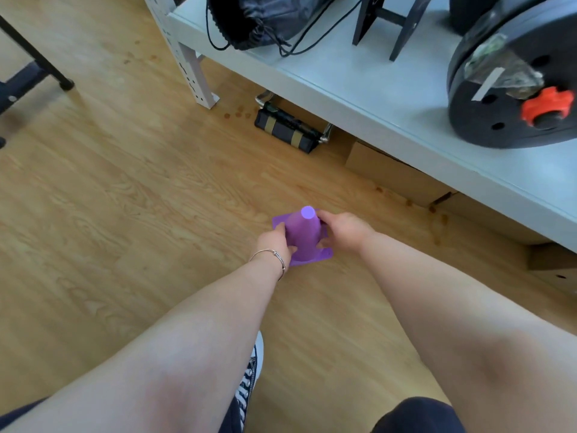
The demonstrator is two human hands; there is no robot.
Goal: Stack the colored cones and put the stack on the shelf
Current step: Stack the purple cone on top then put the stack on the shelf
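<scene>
— On the floor [131, 170], just before the shelf [368, 89], stands the cone [305, 237], upright on its square base. Whether others are nested under it, I can't tell.

— How will it handle?

— Probably light, stiff plastic, smooth and tapered, so a high grip may slip. Low is better: left hand [272, 242] and right hand [342, 229] have their fingers curled against its sides near the base.

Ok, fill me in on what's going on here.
A person bends over a purple cone standing upright on the wooden floor. The left hand and the right hand grip it from either side. Only purple shows, so I cannot tell whether other cones sit underneath. The pale shelf beside it holds a black bag and weight plates.
</scene>
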